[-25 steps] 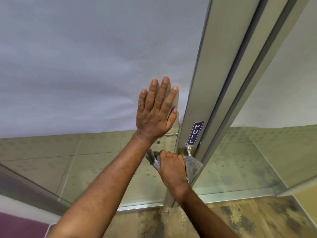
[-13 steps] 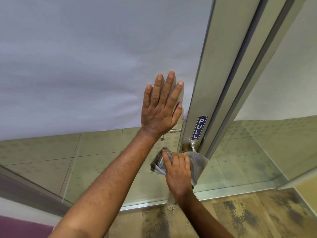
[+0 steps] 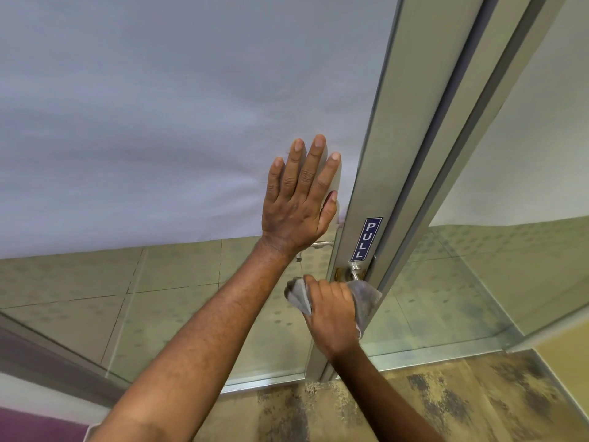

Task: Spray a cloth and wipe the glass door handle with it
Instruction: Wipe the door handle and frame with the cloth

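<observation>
My left hand (image 3: 299, 199) lies flat against the frosted glass door (image 3: 159, 122), fingers straight and pointing up, just left of the metal door frame. Below it my right hand (image 3: 333, 317) grips a grey cloth (image 3: 366, 296) wrapped over the door handle. Only the handle's silver stem (image 3: 355, 271) shows, under a blue PULL label (image 3: 366, 239); the lever itself is hidden by the cloth and hand. No spray bottle is in view.
The aluminium door frame (image 3: 414, 154) runs diagonally up to the right. A second glass panel (image 3: 526, 154) stands beyond it. Tiled floor shows through the clear lower glass, and worn patterned flooring (image 3: 446, 403) lies at my feet.
My right hand has shifted the cloth along the handle, first sideways and then back under the stem. My left hand stays flat on the glass.
</observation>
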### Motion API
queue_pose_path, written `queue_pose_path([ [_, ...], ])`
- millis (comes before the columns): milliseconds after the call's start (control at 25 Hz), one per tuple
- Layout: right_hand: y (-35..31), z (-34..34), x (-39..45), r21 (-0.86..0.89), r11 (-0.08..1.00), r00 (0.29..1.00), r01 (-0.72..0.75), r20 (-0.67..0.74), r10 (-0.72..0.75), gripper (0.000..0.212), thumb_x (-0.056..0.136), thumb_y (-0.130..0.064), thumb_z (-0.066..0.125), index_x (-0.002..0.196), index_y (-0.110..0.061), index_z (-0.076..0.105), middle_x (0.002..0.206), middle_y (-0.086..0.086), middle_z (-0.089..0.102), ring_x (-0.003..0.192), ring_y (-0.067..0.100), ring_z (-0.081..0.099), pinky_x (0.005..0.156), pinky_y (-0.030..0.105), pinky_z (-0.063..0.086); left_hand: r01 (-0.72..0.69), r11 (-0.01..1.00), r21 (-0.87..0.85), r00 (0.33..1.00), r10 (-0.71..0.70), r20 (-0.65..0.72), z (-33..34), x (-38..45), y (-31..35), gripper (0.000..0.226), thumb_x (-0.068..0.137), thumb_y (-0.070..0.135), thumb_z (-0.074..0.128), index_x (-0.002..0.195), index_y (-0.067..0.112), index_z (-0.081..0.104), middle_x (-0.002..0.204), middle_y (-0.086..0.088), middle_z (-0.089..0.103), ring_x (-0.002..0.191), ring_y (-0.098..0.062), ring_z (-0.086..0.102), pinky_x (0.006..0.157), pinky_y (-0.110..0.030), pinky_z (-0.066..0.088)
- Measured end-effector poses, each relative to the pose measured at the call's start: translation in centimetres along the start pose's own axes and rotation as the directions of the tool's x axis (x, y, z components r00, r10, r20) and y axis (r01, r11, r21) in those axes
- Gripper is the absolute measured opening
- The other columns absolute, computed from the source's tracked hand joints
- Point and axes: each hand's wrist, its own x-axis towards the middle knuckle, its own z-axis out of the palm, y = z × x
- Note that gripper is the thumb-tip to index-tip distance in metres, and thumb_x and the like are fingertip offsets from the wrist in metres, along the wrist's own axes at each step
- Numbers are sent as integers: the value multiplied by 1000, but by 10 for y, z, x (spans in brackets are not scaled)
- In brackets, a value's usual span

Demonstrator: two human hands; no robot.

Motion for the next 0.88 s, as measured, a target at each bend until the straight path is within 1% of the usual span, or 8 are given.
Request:
queue_pose_path([
  [80, 2, 16, -22, -94, 995, 999, 39, -31, -42, 73, 83, -38, 69, 150, -20, 47, 129, 13, 64, 121, 33, 56, 111, 50, 36, -2, 1000, -2, 1000, 2, -1, 0, 0, -1, 60, 108, 40, 42, 163, 18, 31, 168, -12, 26, 165, -25, -13, 134, -46, -5],
  [160, 3, 23, -26, -132, 988, 993, 76, -74, -87, 75, 82, -32, 69, 152, -21, 45, 131, 17, 63, 123, 36, 57, 112, 54, 36, 0, 1000, 1, 1000, 0, -2, 1, -1, -1, 61, 108, 40, 43, 163, 18, 31, 168, -12, 26, 165, -25, -14, 134, -46, -5],
  [280, 3, 12, -5, -115, 992, 995, 59, -68, -67, 50, 91, -33, 50, 139, -19, 50, 107, 11, 67, 96, 31, 65, 91, 48, 52, -4, 1000, 8, 1000, 4, 0, 2, -1, -1, 61, 108, 40, 43, 164, 18, 31, 168, -12, 25, 165, -25, -14, 134, -46, -6],
  [360, 1, -2, 14, -92, 995, 999, 40, 17, -38, 36, 93, -46, 55, 118, -20, 55, 90, 5, 69, 79, 26, 67, 77, 41, 54, 4, 1000, 8, 1000, -4, -3, 2, -1, -2, 61, 108, 40, 43, 164, 18, 30, 168, -12, 25, 165, -25, -13, 134, -46, -6],
  [520, 0, -10, 29, -57, 998, 1000, 24, 5, -23, 49, 99, -65, 39, 94, -22, 63, 66, -2, 67, 56, 19, 63, 64, 35, 49, 4, 1000, 5, 1000, -4, -9, 0, -1, 0, 60, 108, 39, 42, 163, 18, 32, 168, -12, 27, 165, -25, -12, 135, -46, -5],
  [640, 1, 4, 11, -2, 1000, 997, 19, -79, -19, 37, 97, -52, 47, 118, -25, 59, 89, -1, 68, 79, 21, 65, 79, 38, 49, -5, 1000, 11, 1000, 5, -2, -2, 0, 0, 59, 108, 40, 40, 163, 18, 32, 168, -12, 26, 165, -24, -14, 135, -46, -5],
  [760, 7, 29, -22, -47, 994, 989, 94, -113, -99, 75, 82, -32, 59, 153, -23, 40, 131, 12, 58, 123, 33, 53, 116, 50, 29, -1, 1000, 11, 1000, 1, 3, -1, 1, -1, 60, 108, 40, 41, 163, 18, 31, 168, -12, 26, 165, -24, -15, 134, -46, -6],
  [880, 23, 32, -35, 3, 979, 964, 204, -172, -201, 86, 85, -26, 57, 163, -28, 22, 152, 13, 46, 143, 36, 39, 127, 49, 7, 0, 1000, 5, 1000, 0, 2, -1, 0, -1, 61, 108, 40, 43, 163, 18, 31, 168, -12, 26, 165, -25, -14, 134, -46, -5],
])
